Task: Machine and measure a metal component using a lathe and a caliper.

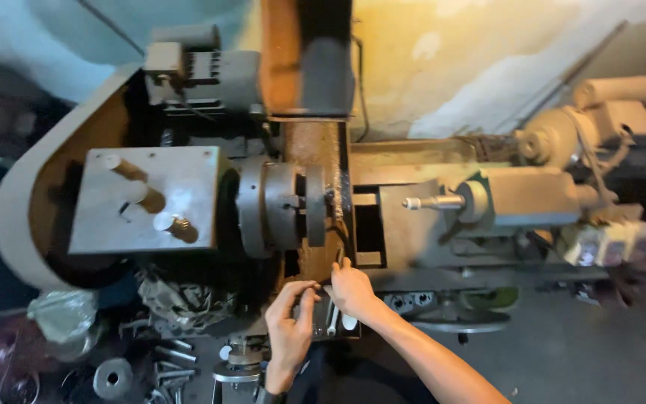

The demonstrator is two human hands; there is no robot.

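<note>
- Three levers (pixel 155 200) stand on the grey headstock cover (pixel 188 176) at the left end of the lathe (pixel 413 161)
- One chuck (pixel 278 206) sits mid-bed, right of them
- Left hand (pixel 291 322), fingers curled, pinches a small part (pixel 315 284) at the lathe's front edge
- Right hand (pixel 351 288), fingers together, presses near a slim tool (pixel 339 256) by the chuck; should the chuck turn, those fingers risk being caught
- One tailstock (pixel 517 196) points its centre leftward at the right end

A metal lathe (pixel 323 209) fills the scene, its chuck (pixel 282 206) at centre and tailstock (pixel 502 198) to the right. Near its front edge, the left hand (pixel 291 325) and right hand (pixel 351 288) meet beside small tool bits (pixel 333 318).
</note>
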